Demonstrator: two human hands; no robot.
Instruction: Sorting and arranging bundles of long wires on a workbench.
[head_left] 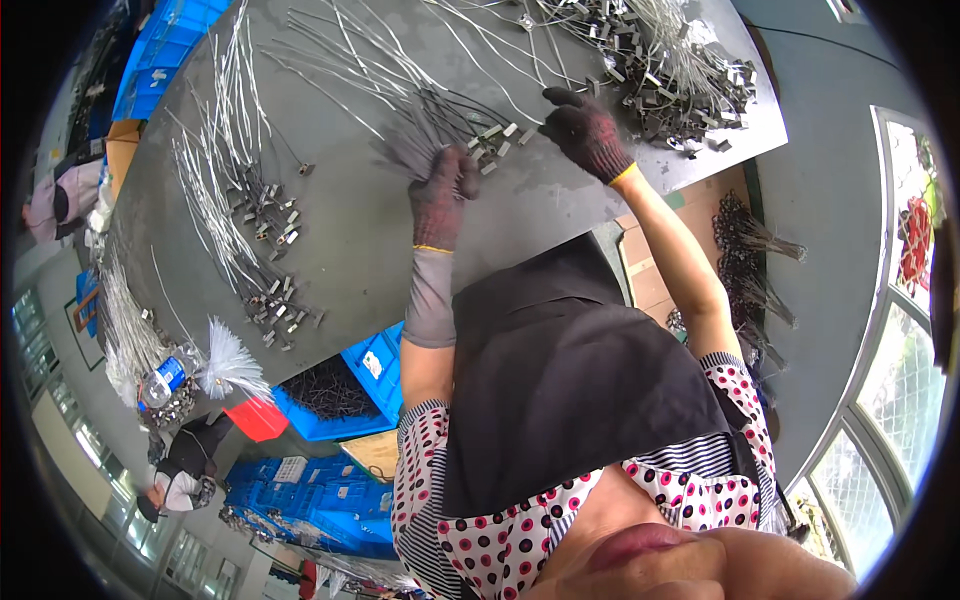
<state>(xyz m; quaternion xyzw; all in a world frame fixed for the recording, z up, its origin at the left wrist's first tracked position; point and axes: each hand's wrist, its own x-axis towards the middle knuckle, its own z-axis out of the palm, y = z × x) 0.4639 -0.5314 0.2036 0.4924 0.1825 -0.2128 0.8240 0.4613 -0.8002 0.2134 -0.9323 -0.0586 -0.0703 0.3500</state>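
Both my hands wear dark gloves with reddish backs and yellow cuffs. My left hand (pixel 440 198) is closed round a bundle of thin dark strips (pixel 400 152), smeared by motion; their exact kind is unclear. Just beyond it, silver wires with black sleeves (pixel 455 112) lie on the grey table (pixel 360 235), their small metal-ended connectors (pixel 490 145) pointing toward my right hand. My right hand (pixel 588 135) hovers to the right of these, fingers stretched out and apart. One pale wire (pixel 490 75) runs up to its fingertips; I cannot make out whether they touch it.
A big heap of wires with connectors (pixel 670 85) covers the table's far right. More wire bundles (pixel 265 215) lie to the left. Below the table edge stands a blue crate (pixel 375 375) of dark pieces. A plastic bottle (pixel 165 380) and other people (pixel 185 460) are at left.
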